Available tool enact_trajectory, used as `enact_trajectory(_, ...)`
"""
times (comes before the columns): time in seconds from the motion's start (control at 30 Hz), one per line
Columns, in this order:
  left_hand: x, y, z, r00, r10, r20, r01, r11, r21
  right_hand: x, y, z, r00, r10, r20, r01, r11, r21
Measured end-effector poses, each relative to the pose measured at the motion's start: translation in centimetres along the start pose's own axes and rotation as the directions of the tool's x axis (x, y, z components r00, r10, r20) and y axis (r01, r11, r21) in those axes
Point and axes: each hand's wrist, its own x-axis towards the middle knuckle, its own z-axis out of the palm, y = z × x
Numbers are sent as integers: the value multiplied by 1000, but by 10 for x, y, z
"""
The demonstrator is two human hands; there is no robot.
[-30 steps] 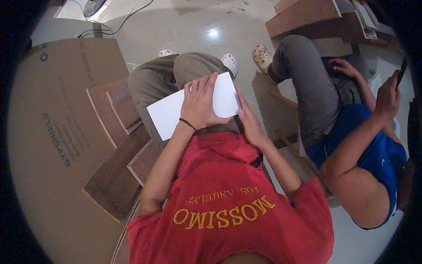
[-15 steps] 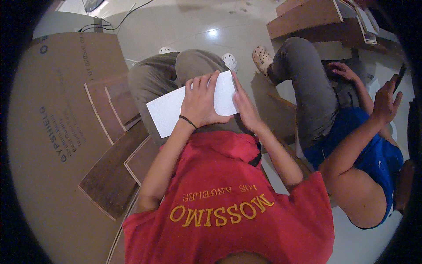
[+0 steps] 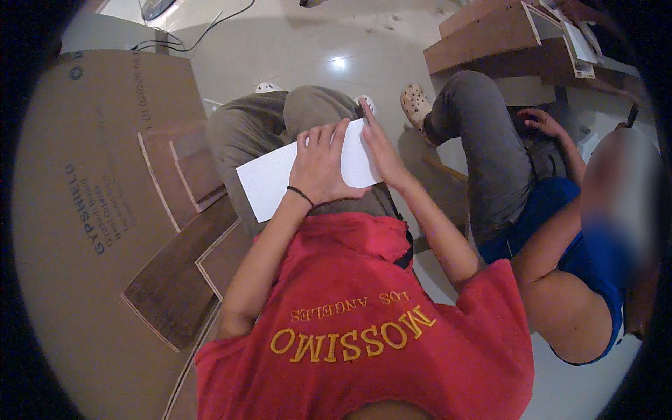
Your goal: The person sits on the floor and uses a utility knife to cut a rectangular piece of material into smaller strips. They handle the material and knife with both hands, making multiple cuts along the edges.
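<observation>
Across my lap lies a flat white rectangular piece (image 3: 262, 180), its longer side slanting up to the right. My left hand (image 3: 320, 162), with a dark band at the wrist, spans the piece; its fingers reach to the far edge and its thumb lies along the near edge. My right hand (image 3: 381, 150) stands edge-on at the right end of the piece, touching it. Its fingers are stretched out straight, pointing away from me. The palm side is hidden, so I cannot see whether anything thin lies under it.
A brown cardboard sheet (image 3: 56, 280) and several wooden boards (image 3: 178, 280) lie on my left. At right sits another person in a blue top (image 3: 560, 196), one hand (image 3: 544, 120) by their leg. A wooden structure (image 3: 483, 42) stands at far right; a black cable (image 3: 217, 26) crosses the floor.
My right hand has slid a little farther away from me along the right end of the white piece. My left hand keeps its hold. The neighbour's raised hand is now blurred over.
</observation>
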Motion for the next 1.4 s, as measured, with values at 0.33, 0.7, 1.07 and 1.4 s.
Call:
enact_trajectory(0.33,1,0,-10,998,-17,65,15,999,30,-58,2,7,995,-100,-30,97,992,-80)
enact_trajectory(0.7,7,30,-12,989,28,146,-37,998,59,65,34,-50,887,-70,-456,111,992,64)
enact_trajectory(1.07,-4,63,-15,622,532,574,-672,740,42,8,55,-61,839,256,-481,-85,934,348)
enact_trajectory(1.4,-25,47,9,758,561,334,-543,825,-155,-11,21,-16,962,179,-205,-95,927,364)
